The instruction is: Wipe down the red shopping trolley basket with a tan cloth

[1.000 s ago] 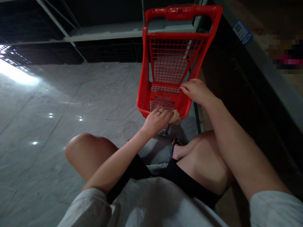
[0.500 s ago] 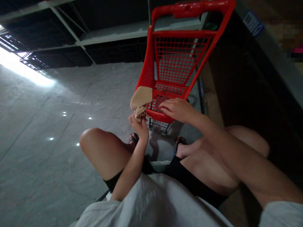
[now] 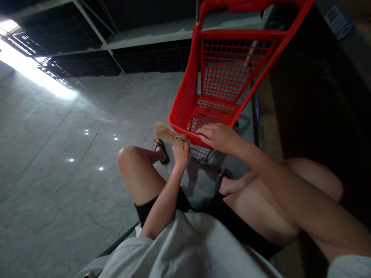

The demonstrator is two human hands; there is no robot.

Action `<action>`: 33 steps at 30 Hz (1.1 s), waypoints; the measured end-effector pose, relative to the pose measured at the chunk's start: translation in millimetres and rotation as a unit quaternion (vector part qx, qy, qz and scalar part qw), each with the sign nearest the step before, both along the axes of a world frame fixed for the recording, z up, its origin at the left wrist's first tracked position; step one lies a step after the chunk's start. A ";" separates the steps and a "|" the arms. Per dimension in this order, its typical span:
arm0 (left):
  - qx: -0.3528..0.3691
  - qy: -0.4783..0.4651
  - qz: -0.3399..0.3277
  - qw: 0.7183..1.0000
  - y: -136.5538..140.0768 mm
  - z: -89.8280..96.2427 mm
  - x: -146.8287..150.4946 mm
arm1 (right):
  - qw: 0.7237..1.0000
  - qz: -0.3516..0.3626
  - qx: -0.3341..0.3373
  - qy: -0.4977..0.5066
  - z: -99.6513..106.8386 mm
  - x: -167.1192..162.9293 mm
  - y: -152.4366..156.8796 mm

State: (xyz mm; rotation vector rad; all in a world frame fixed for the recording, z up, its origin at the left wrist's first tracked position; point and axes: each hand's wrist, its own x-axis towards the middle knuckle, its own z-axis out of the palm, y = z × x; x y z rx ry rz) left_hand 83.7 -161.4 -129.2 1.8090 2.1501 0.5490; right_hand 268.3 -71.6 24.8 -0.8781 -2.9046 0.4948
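Note:
A red plastic shopping cart [image 3: 189, 83] stands in front of my knees, with a grid back and a grid floor. My left hand [image 3: 181, 151] is closed around a bunched tan cloth [image 3: 165, 131] at the cart's near left rim, and one flap of it sticks out to the left. Over the near rim lies my right hand [image 3: 218, 134], its fingers curled onto the red edge. The undersides of its fingertips are hidden.
Dark crates [image 3: 166, 58] sit under a pale shelf rack [image 3: 150, 39] at the back. Grey tiled floor [image 3: 72, 127] spreads to the left. A dark ledge with a blue-and-white label [image 3: 339, 22] runs along the right. My sandalled feet flank the cart's base.
My left hand has moved right along the cart's near rim, and the cloth's wide flap has swung down and left off the rim. My left foot has shifted outward. The right hand stays at the rim.

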 end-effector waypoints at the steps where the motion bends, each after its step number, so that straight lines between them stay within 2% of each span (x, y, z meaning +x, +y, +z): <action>1: -0.011 -0.026 0.035 0.999 -3.3 -6.8 9.8 | 1.000 0.005 -0.007 -0.008 0.0 -1.3 2.0; 3: -0.021 -0.077 0.083 0.993 -8.6 -15.3 26.5 | 0.999 0.021 -0.033 -0.009 0.6 -1.9 7.1; 5: 0.021 -0.135 0.118 0.984 -9.4 -12.9 34.8 | 0.997 0.036 -0.062 0.014 2.2 0.6 13.1; 7: 0.110 -0.188 0.160 0.963 -6.2 0.6 35.2 | 0.996 0.039 -0.072 0.046 3.9 5.8 19.4; 9: 0.203 -0.242 0.199 0.928 -2.5 20.1 34.2 | 0.995 0.025 -0.067 0.069 4.7 12.3 25.4; 11: 0.272 -0.281 0.217 0.894 -1.2 36.5 39.1 | 0.995 0.000 -0.059 0.077 3.9 17.6 30.0; 12: 0.291 -0.290 0.213 0.886 -1.6 40.6 45.0 | 0.996 -0.011 -0.055 0.075 2.9 19.3 31.3; 13: 0.300 -0.292 0.202 0.885 -2.4 40.9 52.9 | 0.996 -0.018 -0.049 0.070 1.7 20.1 31.8; 15: 0.291 -0.291 0.176 0.894 -4.2 29.3 72.3 | 0.998 -0.019 -0.033 0.051 -0.4 19.8 30.4; 19: 0.213 -0.308 0.172 0.911 -4.2 -18.3 100.1 | 1.000 0.006 0.012 0.000 -1.2 17.9 22.7; 21: 0.193 -0.315 0.187 0.911 -3.1 -31.3 100.0 | 0.999 0.018 0.025 -0.015 -0.4 18.9 19.6; 23: 0.210 -0.309 0.204 0.905 -3.7 -26.9 92.1 | 0.999 0.025 0.027 -0.019 0.3 20.7 18.1; 27: 0.319 -0.263 0.212 0.886 -10.0 15.1 73.6 | 0.999 0.023 0.028 -0.012 -0.2 22.9 18.6; 29: 0.361 -0.235 0.204 0.879 -12.6 28.3 72.3 | 0.999 0.023 0.026 -0.003 -1.3 22.9 19.8; 31: 0.362 -0.225 0.190 0.884 -13.7 23.2 78.2 | 0.999 0.023 0.023 0.008 -2.7 22.9 21.1; 33: 0.319 -0.238 0.164 0.902 -13.9 2.2 88.1 | 0.999 0.021 0.024 0.018 -4.4 22.9 22.3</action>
